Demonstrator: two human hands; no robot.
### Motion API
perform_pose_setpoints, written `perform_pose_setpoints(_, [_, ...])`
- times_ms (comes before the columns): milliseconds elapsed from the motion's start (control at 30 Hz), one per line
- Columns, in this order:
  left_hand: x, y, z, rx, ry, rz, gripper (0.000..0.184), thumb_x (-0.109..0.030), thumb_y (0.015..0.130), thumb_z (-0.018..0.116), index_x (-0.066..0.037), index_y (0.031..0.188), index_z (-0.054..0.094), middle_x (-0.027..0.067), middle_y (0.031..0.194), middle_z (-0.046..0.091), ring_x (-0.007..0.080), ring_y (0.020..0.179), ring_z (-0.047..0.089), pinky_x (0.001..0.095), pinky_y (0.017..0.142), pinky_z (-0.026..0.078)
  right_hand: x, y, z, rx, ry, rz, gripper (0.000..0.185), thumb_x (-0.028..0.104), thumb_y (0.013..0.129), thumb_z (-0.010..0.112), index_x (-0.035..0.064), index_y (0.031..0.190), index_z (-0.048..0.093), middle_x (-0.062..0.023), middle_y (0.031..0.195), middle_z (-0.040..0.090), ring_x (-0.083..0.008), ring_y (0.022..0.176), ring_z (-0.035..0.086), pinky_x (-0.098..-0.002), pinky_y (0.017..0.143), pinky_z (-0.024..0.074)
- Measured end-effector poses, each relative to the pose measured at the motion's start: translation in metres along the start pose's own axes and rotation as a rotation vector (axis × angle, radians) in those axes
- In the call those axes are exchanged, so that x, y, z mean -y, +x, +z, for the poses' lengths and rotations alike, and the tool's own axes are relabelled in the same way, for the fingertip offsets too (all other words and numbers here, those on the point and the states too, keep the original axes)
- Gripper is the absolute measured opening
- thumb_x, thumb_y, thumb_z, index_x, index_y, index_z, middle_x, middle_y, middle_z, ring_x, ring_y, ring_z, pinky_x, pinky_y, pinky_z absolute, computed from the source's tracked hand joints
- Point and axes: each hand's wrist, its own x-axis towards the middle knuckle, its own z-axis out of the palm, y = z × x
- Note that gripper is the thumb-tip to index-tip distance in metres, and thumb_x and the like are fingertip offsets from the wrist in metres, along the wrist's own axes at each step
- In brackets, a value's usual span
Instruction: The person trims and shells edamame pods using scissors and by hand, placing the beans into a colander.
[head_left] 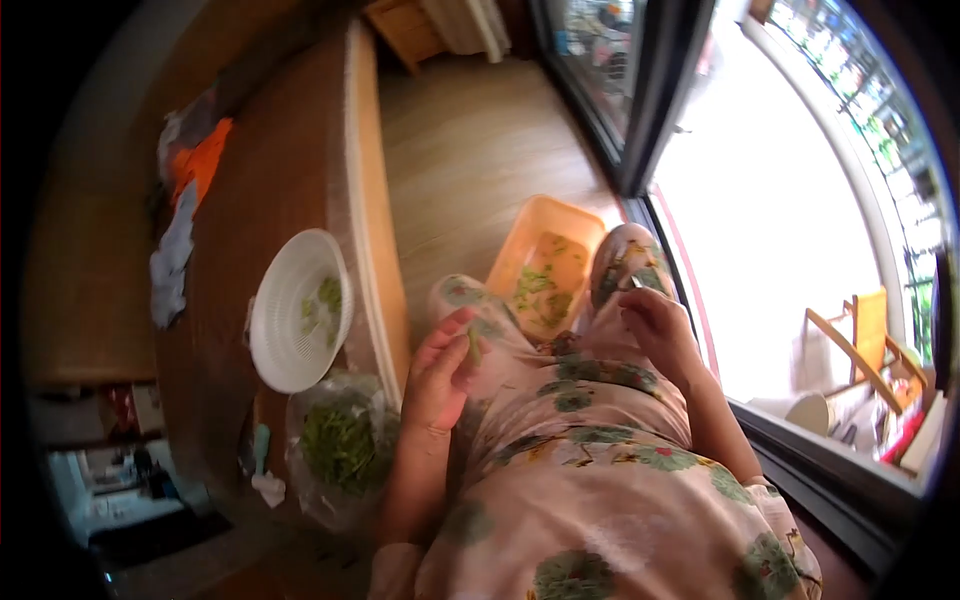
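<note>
My left hand is closed on a short green vegetable piece, perhaps a pod, held between thumb and fingers above my lap. My right hand is over my other thigh with its fingers pinched together. A small pale thing shows at its fingertips, too small to name. Between my knees sits an orange plastic basin with green scraps in it. To the left, a white colander on the table contains some light green pieces. Beside it, a clear plastic bag is full of green vegetables.
The wooden table runs along my left, its edge close to my left arm. On it lie an orange cloth or bag and a green-handled tool. A sliding glass door frame stands at right, with a wooden chair beyond.
</note>
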Motion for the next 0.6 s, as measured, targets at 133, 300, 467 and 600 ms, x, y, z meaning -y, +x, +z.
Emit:
perform_pose_setpoints(133, [0.014, 0.017, 0.025, 0.083, -0.024, -0.028, 0.027, -0.01, 0.091, 0.052, -0.006, 0.118, 0.055, 0.0068, 0.089, 0.064, 0.0105, 0.07, 0.06, 0.0204, 0.062, 0.048, -0.013, -0.01, -0.029, -0.056, -0.203, 0.206, 0.01, 0.009, 0.079, 0.06, 0.0013, 0.087, 0.06, -0.0141, 0.081, 0.062, -0.0258, 0.076, 0.061, -0.0338, 0.07, 0.0477])
perform_pose_setpoints(300, [0.025, 0.03, 0.033, 0.098, 0.015, -0.084, 0.017, -0.01, 0.092, 0.051, -0.007, 0.108, 0.056, 0.0084, 0.089, 0.062, 0.0133, 0.072, 0.06, 0.0222, 0.062, 0.049, -0.022, -0.024, -0.037, 0.055, -0.433, 0.294, 0.014, 0.015, 0.077, 0.062, 0.0024, 0.08, 0.06, -0.0167, 0.082, 0.06, -0.0342, 0.08, 0.059, -0.0405, 0.07, 0.0464])
perform_pose_setpoints(467, [0.03, 0.031, 0.044, 0.134, 0.055, -0.067, 0.018, -0.009, 0.092, 0.051, -0.008, 0.11, 0.055, 0.0075, 0.09, 0.063, 0.0119, 0.073, 0.059, 0.0221, 0.064, 0.049, -0.022, -0.041, -0.023, -0.046, -0.452, 0.299, 0.027, 0.028, 0.076, 0.067, 0.0044, 0.086, 0.058, -0.017, 0.09, 0.058, -0.0359, 0.082, 0.059, -0.0439, 0.071, 0.0466])
perform_pose_setpoints(600, [0.036, 0.032, 0.049, 0.122, 0.1, -0.02, 0.02, -0.01, 0.092, 0.052, -0.008, 0.112, 0.054, 0.0081, 0.094, 0.064, 0.0112, 0.076, 0.06, 0.022, 0.067, 0.049, -0.03, -0.039, -0.016, -0.14, -0.483, 0.178, 0.036, 0.026, 0.072, 0.07, 0.0081, 0.098, 0.054, -0.015, 0.099, 0.056, -0.0343, 0.092, 0.056, -0.0435, 0.076, 0.0456])
